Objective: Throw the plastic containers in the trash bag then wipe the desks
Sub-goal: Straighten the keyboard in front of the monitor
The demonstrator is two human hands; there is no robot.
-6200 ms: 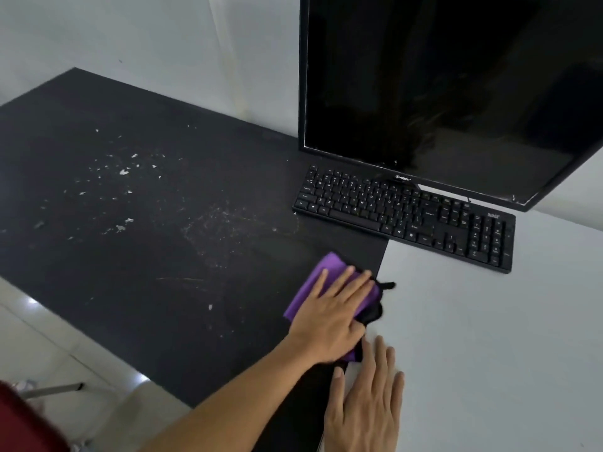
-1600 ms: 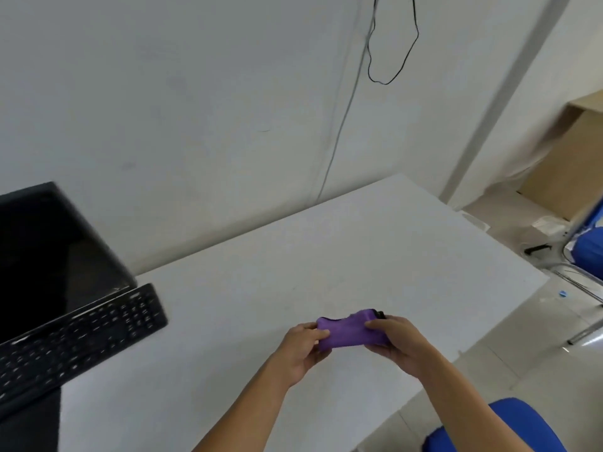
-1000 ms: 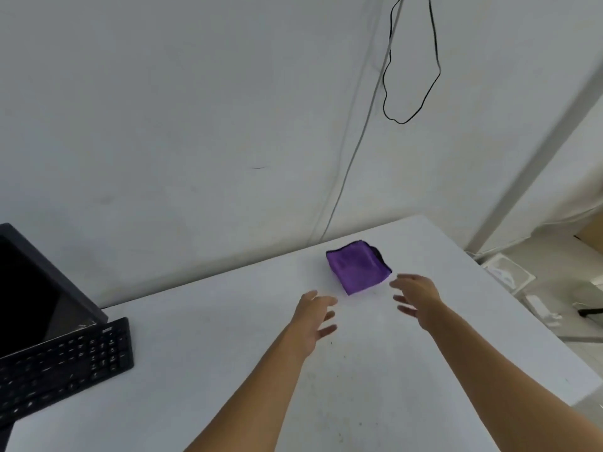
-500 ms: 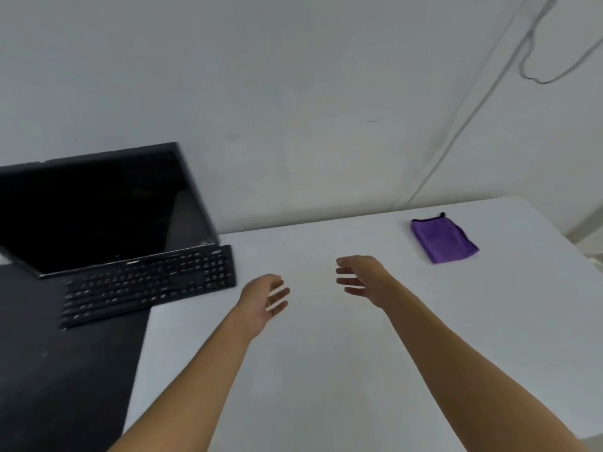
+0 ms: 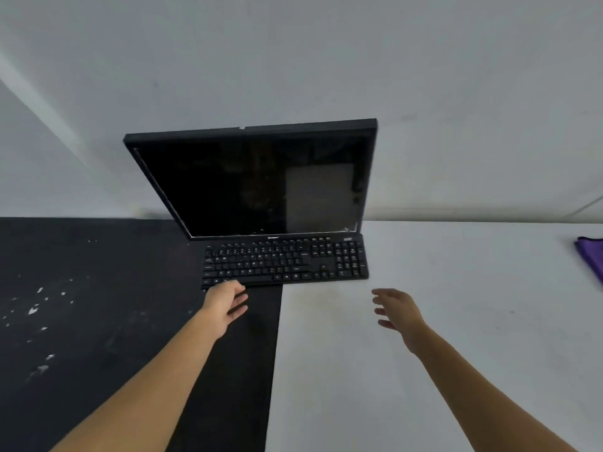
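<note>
A black desk (image 5: 98, 305) with pale specks joins a white desk (image 5: 456, 321) along a seam in front of me. The folded purple cloth (image 5: 592, 256) lies on the white desk at the far right edge of view, cut off by the frame. My left hand (image 5: 225, 303) hovers with loose fingers just in front of the keyboard's left front corner, holding nothing. My right hand (image 5: 398, 309) is spread open above the white desk, a little right of the keyboard's right end. No plastic containers or trash bag are in view.
A black keyboard (image 5: 284, 264) straddles the seam of the two desks. Directly behind it a dark monitor (image 5: 261, 184) leans back against the white wall.
The cloth was set down on the white desk and both hands let go. My view has swung left, and both empty hands have moved toward the keyboard.
</note>
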